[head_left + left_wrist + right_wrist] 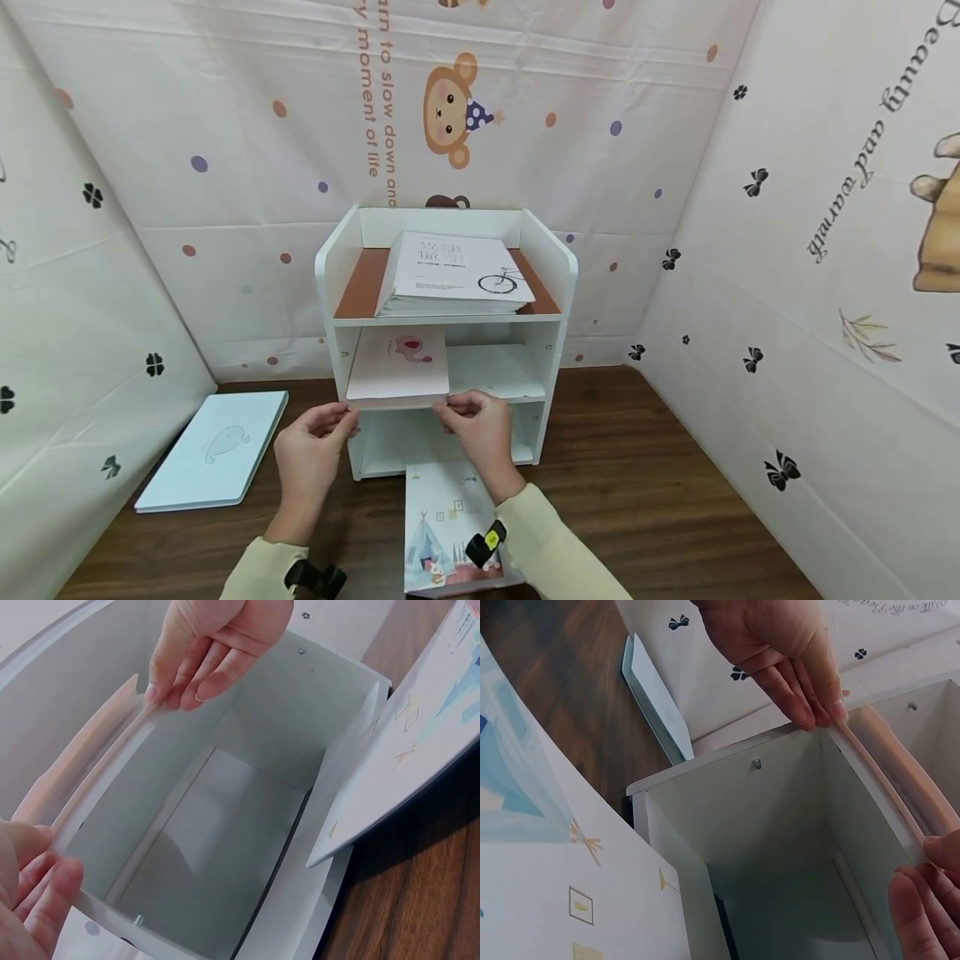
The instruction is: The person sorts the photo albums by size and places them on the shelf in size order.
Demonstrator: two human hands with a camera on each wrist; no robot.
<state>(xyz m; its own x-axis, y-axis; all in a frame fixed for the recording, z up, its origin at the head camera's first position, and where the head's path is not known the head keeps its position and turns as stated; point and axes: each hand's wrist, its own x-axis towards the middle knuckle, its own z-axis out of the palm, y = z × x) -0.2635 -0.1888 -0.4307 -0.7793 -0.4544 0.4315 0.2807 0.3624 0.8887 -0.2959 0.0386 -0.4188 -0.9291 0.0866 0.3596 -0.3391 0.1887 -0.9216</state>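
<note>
A pink notebook (397, 367) with a red elephant-like drawing lies on the left part of the middle shelf of a white desktop rack (551, 367). My left hand (311, 454) pinches its front left corner between thumb and fingers. At the front right corner, my right hand (480, 433) does the same. Seen in the left wrist view, the notebook's pink cover (79, 750) stands a little apart from the pages along the front, right at the shelf edge. Both thumbs are on this edge, with the other fingers curled below.
A stack of white books (461, 271) with a bicycle picture fills the brown top shelf. A picture-covered book (442, 517) lies before the rack, under my right forearm. At the left, a pale blue notebook (217, 450) rests on the wooden table (637, 483). Printed cloth walls surround it.
</note>
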